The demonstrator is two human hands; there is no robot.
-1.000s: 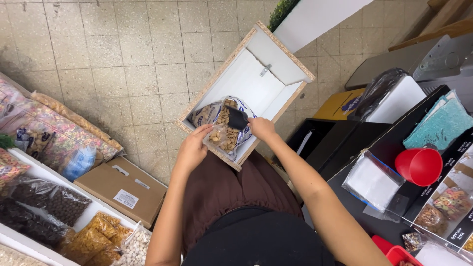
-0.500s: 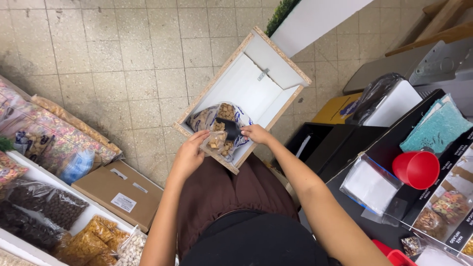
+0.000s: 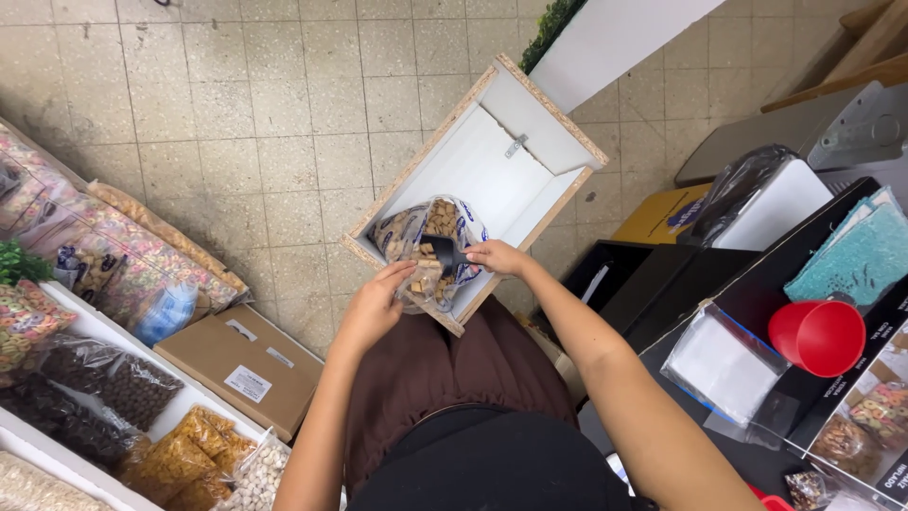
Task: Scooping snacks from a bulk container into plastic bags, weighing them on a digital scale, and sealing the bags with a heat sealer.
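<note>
Evidently the left hand [image 3: 376, 308] pinches the snack bag [image 3: 430, 248] open while right fingers [image 3: 492, 257] grip the black scoop [image 3: 445, 254] inside.

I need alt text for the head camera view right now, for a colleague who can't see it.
Seen from above, a person's left hand holds open a clear plastic bag of brown cereal pieces while the right hand dips a small black scoop into it, over a white wooden box on a tiled floor. Bagged snacks fill white bins at left.
</note>
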